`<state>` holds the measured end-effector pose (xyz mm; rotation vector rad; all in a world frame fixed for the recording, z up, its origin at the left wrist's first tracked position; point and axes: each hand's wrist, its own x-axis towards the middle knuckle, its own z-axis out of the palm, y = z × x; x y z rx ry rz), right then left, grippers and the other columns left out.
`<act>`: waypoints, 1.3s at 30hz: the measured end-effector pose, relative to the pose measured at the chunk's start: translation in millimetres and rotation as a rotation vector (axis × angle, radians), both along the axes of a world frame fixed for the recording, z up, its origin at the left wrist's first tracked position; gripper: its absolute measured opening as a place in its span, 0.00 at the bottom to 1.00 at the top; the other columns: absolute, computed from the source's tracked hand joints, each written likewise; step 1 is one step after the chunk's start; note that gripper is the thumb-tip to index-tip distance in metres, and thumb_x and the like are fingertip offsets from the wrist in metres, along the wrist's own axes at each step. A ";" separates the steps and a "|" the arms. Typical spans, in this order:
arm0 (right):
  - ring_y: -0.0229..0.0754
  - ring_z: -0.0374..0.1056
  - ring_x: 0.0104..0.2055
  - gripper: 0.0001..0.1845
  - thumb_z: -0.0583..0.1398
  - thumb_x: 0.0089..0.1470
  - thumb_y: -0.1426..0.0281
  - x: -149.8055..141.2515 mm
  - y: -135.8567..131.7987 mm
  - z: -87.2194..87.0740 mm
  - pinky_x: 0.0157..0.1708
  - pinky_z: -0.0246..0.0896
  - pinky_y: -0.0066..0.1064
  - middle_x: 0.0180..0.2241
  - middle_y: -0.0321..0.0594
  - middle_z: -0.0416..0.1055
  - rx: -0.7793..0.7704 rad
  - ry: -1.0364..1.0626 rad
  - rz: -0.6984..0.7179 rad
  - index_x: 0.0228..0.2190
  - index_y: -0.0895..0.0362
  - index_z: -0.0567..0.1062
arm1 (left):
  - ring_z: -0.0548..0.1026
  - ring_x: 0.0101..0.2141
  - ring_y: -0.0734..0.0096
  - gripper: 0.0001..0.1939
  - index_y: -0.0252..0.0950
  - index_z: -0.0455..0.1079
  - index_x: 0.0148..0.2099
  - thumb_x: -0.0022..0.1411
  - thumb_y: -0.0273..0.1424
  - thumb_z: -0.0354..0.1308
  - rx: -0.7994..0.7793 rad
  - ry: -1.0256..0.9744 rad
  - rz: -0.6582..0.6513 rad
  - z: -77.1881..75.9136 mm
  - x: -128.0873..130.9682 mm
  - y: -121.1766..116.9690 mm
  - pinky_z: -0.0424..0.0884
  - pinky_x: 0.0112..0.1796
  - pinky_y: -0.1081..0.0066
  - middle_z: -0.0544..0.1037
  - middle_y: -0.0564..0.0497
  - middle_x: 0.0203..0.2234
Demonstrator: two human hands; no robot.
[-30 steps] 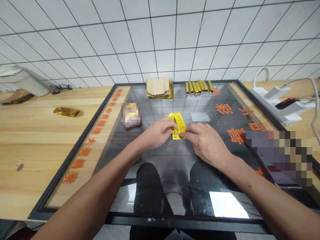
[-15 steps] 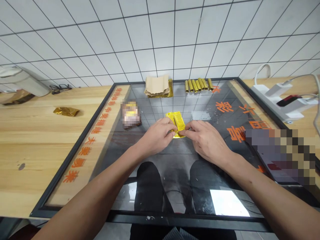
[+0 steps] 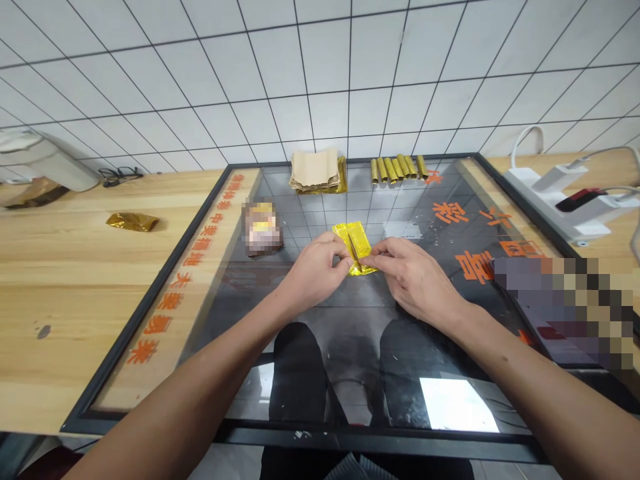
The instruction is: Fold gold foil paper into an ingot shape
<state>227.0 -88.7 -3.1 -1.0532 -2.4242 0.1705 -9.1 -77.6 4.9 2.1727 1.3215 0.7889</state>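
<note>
A small piece of shiny gold foil paper [image 3: 357,239] lies on the glass in front of me, its two sides folded in with a dark seam between them. My left hand [image 3: 323,268] is closed at the foil's near left edge, thumb and fingers pinched together on it. From the other side, my right hand [image 3: 413,272] has its thumb and fingertips pressed on the lower right part of the foil. The remaining fingers of both hands are curled, and they partly cover the near edge.
Behind the foil stand a stack of tan paper sheets [image 3: 314,170] and several gold rolled tubes [image 3: 397,169]. A blurred packet [image 3: 263,230] is at left; a crumpled gold wrapper [image 3: 132,222] lies on the wood. At right are a power strip [image 3: 555,200] and a blurred dark object [image 3: 550,313].
Both hands stay at the foil. The seam between its folded sides looks a little wider near the bottom, and my right fingertips have shifted slightly right.
</note>
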 end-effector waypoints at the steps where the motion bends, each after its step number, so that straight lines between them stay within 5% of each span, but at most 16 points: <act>1: 0.48 0.72 0.48 0.29 0.53 0.62 0.85 -0.1 0.0 0.1 0.47 0.67 0.42 0.48 0.46 0.77 0.000 -0.004 0.000 0.53 0.51 0.84 | 0.78 0.43 0.64 0.09 0.38 0.77 0.35 0.67 0.24 0.59 0.003 -0.002 0.007 -0.6 0.1 0.1 0.74 0.47 0.62 0.79 0.49 0.40; 25: 0.49 0.66 0.45 0.22 0.55 0.65 0.81 -4.1 -9.1 -0.5 0.41 0.52 0.41 0.47 0.45 0.76 0.140 -0.238 -0.022 0.51 0.53 0.81 | 0.77 0.42 0.65 0.08 0.38 0.75 0.33 0.63 0.21 0.59 0.042 0.022 0.007 -5.1 2.5 1.1 0.73 0.45 0.64 0.77 0.49 0.41; 31: 0.50 0.66 0.46 0.20 0.56 0.67 0.81 -4.0 -9.8 3.8 0.43 0.52 0.42 0.48 0.45 0.77 0.138 -0.317 -0.019 0.53 0.53 0.81 | 0.76 0.48 0.61 0.07 0.38 0.77 0.42 0.69 0.25 0.57 0.038 0.073 -0.079 3.8 -2.7 -2.4 0.72 0.51 0.60 0.76 0.47 0.43; 39: 0.50 0.66 0.46 0.20 0.56 0.68 0.80 -6.6 -13.1 10.1 0.44 0.52 0.43 0.47 0.47 0.77 0.199 -0.362 -0.006 0.53 0.54 0.81 | 0.77 0.53 0.60 0.19 0.38 0.79 0.52 0.72 0.21 0.49 0.082 0.153 -0.211 8.8 -12.1 -2.0 0.74 0.56 0.59 0.78 0.45 0.49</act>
